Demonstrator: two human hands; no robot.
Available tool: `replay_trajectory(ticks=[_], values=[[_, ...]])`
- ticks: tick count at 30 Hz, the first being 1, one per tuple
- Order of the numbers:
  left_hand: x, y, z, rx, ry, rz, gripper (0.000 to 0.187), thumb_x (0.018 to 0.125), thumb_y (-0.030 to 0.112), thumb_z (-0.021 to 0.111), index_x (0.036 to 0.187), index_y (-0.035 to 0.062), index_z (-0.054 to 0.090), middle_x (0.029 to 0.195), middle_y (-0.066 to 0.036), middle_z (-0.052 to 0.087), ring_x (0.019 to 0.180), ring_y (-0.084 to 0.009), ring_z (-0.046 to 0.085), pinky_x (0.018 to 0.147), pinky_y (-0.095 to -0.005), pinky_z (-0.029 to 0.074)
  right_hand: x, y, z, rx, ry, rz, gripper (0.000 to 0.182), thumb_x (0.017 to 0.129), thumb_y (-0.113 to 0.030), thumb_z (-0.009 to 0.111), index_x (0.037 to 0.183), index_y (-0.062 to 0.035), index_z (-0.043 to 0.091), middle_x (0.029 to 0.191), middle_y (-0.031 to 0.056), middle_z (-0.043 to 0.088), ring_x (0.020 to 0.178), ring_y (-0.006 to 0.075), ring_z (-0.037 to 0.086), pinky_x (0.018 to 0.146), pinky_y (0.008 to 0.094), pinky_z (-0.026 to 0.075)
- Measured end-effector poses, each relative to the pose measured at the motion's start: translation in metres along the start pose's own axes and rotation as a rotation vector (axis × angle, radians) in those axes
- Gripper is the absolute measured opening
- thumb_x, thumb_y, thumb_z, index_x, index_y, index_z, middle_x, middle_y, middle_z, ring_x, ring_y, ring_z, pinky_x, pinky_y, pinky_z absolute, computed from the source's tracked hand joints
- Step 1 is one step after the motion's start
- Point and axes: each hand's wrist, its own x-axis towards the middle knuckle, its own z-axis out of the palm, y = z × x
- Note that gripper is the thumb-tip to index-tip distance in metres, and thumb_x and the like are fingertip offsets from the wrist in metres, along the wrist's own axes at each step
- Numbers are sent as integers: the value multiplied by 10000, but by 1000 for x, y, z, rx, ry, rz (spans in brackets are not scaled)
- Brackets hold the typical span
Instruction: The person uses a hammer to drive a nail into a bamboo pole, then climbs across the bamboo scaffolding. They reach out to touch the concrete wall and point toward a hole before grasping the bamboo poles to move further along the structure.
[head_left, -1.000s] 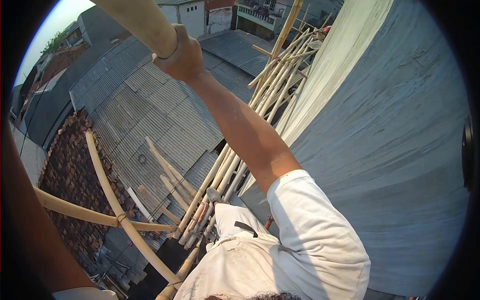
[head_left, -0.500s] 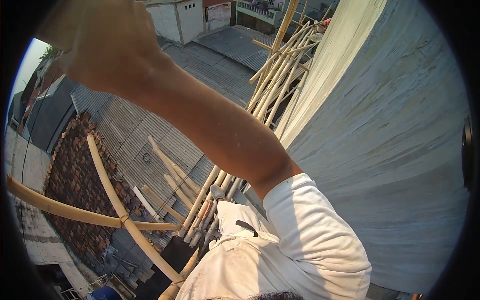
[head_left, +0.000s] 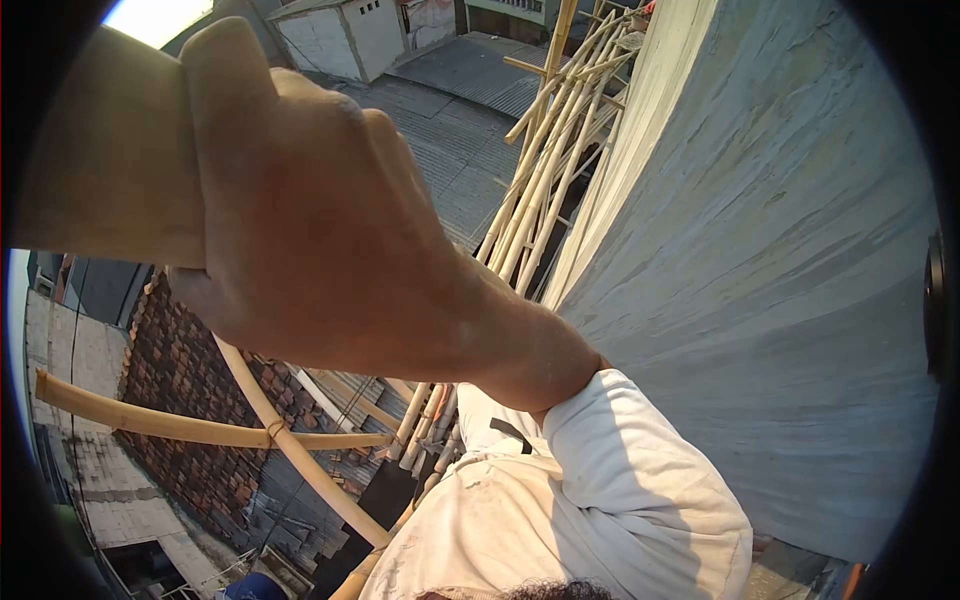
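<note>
My right hand (head_left: 300, 220) is large and close at the upper left, at the end of a bare forearm (head_left: 530, 345) from a white sleeve (head_left: 640, 480). Its fingers are closed around a broad, pale, wood-coloured piece (head_left: 110, 150), which runs out to the left edge. This piece is blurred and cut off, so whether it is a pole or a board cannot be told. Behind the fist, the forearm and hand hide part of the roofs and bamboo. To the right of my arm rises a grey, streaky plastered wall (head_left: 760, 280). My left hand is out of view.
Bamboo poles (head_left: 550, 170) are stacked along the wall's foot. Two crossed bamboo poles (head_left: 200, 428) are tied together at lower left. Tiled (head_left: 190, 390) and corrugated roofs (head_left: 450, 150) lie far below. A blue drum-like object (head_left: 255, 588) shows at the bottom.
My right hand, with the pale piece, has come lower and nearer to the camera, and its forearm looks shorter. The background has shifted slightly with the head.
</note>
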Motion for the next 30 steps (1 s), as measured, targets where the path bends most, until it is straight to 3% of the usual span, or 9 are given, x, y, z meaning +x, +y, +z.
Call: replay_trajectory(ticks=[5, 7, 12, 18, 30], values=[[11, 45, -16, -8, 15, 161, 518, 803, 288, 691, 1187, -1, 498, 1001, -201, 601, 905, -312, 641, 796, -471, 558, -51, 12, -19, 47, -16, 85, 560, 669, -123, 774, 1082, 14, 422, 755, 204, 598, 630, 349, 668, 554, 424, 559], [19, 74, -24, -16, 9, 260, 527, 802, 294, 691, 1192, -2, 495, 1006, -205, 599, 910, -316, 641, 799, -474, 557, -75, 21, -25, 50, -56, 202, 706, 633, -142, 810, 1220, -101, 420, 931, 168, 661, 801, 345, 708, 674, 411, 580], [43, 151, -42, -9, -42, 487, 548, 802, 309, 690, 1204, -2, 487, 1019, -214, 596, 924, -325, 640, 807, -482, 556, -131, 45, -39, 44, -95, 229, 756, 625, -169, 831, 1255, -82, 422, 972, 168, 666, 825, 312, 715, 715, 388, 591], [76, 203, -39, 44, -112, 581, 573, 800, 326, 690, 1219, -2, 478, 1033, -226, 592, 941, -335, 639, 816, -492, 555, -187, 68, -65, -37, -133, 356, 755, 652, -197, 859, 1259, -60, 432, 985, 162, 673, 859, 263, 715, 751, 364, 583], [140, 207, 15, 45, -252, 649, 623, 798, 361, 689, 1249, -3, 459, 1063, -248, 584, 975, -356, 637, 834, -512, 552, -253, 97, -121, -59, -71, 501, 685, 671, -244, 851, 1203, -27, 479, 1013, 145, 676, 888, 259, 699, 783, 371, 554]])
